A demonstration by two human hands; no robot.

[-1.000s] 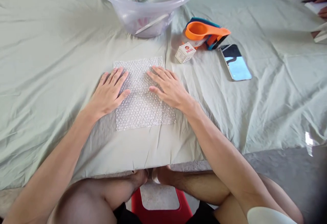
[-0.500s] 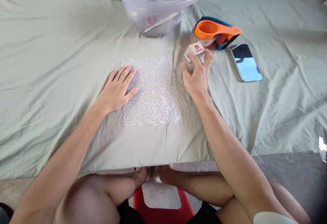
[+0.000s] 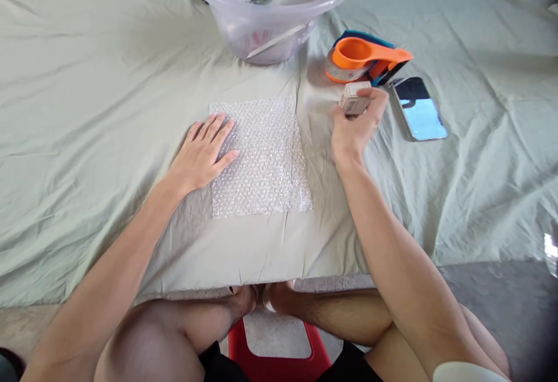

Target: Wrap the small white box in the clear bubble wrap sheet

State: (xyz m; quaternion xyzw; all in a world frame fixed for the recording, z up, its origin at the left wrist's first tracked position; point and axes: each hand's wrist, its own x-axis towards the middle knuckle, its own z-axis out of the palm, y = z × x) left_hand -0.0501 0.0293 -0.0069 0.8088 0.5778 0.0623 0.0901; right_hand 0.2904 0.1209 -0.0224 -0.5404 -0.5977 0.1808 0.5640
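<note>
Even, soft daylight; scene bright, colours slightly washed toward pale green. Shadows faint and diffuse: a soft one under the clear plastic tub (image 3: 265, 27), another beside the orange tape dispenser (image 3: 366, 59). Phone screen (image 3: 419, 109) mirrors a bright blue-white patch, the only strong glare. Bubble wrap (image 3: 261, 158) glints with small highlights. Centre sharp; right hand (image 3: 355, 129) slightly soft. Wide-angle bending and darkening toward the lower right corner; a smeared bright fleck at right edge.
</note>
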